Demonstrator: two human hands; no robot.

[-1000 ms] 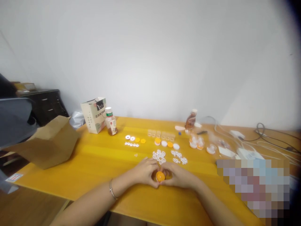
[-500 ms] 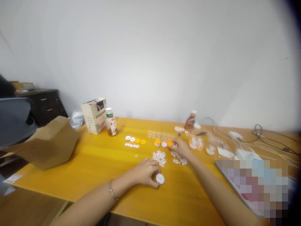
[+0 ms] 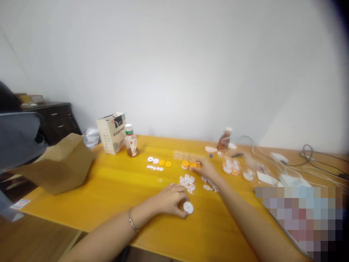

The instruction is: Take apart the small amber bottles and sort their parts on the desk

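Observation:
A white scalloped plastic disc (image 3: 188,207) is pinched at its left edge between the thumb and fingers of my left hand (image 3: 172,200), low over the front part of the table. Farther off, my right hand (image 3: 207,171) has its fingertips closed on an orange disc (image 3: 193,165) in the row of round parts. Its fingers partly hide that end of the row. Just left of it sits an orange-topped white round part (image 3: 185,165). Lacy white plastic pieces (image 3: 187,182) lie between my hands, and more lacy pieces (image 3: 207,187) lie under my right forearm.
White and orange rings (image 3: 161,162) stand in a row above small white parts (image 3: 155,167). Clear pieces (image 3: 185,155) lie behind. A drink bottle (image 3: 131,142), paper bag (image 3: 110,134), brown paper bag (image 3: 65,163), second bottle (image 3: 224,140), domed clear parts (image 3: 231,166) and cables (image 3: 308,154) surround them.
My right hand has shifted slightly left along the row, and the orange disc at its fingers now sits over the white part's place. My left hand keeps its hold on the white disc.

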